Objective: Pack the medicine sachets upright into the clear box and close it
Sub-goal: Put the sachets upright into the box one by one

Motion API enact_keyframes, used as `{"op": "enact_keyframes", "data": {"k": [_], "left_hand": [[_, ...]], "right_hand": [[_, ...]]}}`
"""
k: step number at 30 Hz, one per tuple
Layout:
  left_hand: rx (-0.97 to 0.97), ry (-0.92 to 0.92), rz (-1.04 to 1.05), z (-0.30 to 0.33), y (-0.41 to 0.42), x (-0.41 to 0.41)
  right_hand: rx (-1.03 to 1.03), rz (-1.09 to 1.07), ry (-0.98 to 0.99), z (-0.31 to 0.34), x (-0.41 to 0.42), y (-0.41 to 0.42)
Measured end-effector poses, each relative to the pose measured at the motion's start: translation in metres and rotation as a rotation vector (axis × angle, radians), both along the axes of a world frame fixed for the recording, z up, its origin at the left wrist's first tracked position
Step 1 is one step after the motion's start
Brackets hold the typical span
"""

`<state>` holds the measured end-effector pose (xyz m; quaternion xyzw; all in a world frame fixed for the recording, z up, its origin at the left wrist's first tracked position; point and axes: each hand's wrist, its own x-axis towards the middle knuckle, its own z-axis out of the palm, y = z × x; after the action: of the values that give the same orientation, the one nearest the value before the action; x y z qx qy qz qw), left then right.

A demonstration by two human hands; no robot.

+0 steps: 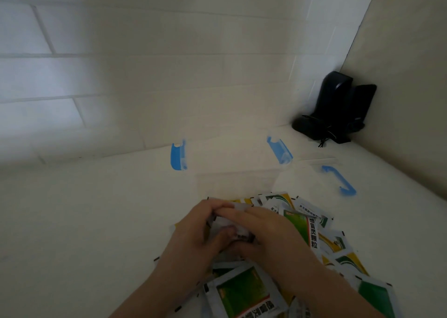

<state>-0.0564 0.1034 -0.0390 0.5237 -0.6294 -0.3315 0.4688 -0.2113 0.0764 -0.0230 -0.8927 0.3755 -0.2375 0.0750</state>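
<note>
A heap of green, yellow and white medicine sachets (312, 240) lies on the white table at the bottom centre and right. My left hand (193, 233) and my right hand (268, 230) meet over the heap, fingers curled round a small stack of sachets (227, 223) held between them. Beyond the hands stands the clear box (232, 163) with blue latches (177, 157) at its two ends, its top open. The clear lid (321, 172) with a blue handle (343, 180) lies flat to the right of the box.
A black device (338, 107) stands in the far right corner against the walls. A white tiled wall runs behind the box, and a plain wall closes the right side. The white table surface (84, 221) stretches to the left of the hands.
</note>
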Motion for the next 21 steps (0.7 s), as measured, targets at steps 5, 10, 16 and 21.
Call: {"op": "enact_keyframes", "data": {"k": [5,10,16,21], "left_hand": [[-0.001,0.025,0.171,0.003,-0.001,0.009],[-0.025,0.051,0.282,0.002,-0.007,0.021],[0.004,0.032,0.345,-0.001,-0.01,0.023],[0.026,0.002,0.345,0.0,-0.01,0.021]], "right_hand": [[0.144,-0.203,-0.234,0.001,-0.009,-0.012],[0.252,-0.166,0.011,-0.004,-0.016,-0.018],[-0.031,-0.059,0.239,-0.012,-0.012,-0.018],[-0.138,0.093,0.172,-0.009,-0.014,-0.019]]}}
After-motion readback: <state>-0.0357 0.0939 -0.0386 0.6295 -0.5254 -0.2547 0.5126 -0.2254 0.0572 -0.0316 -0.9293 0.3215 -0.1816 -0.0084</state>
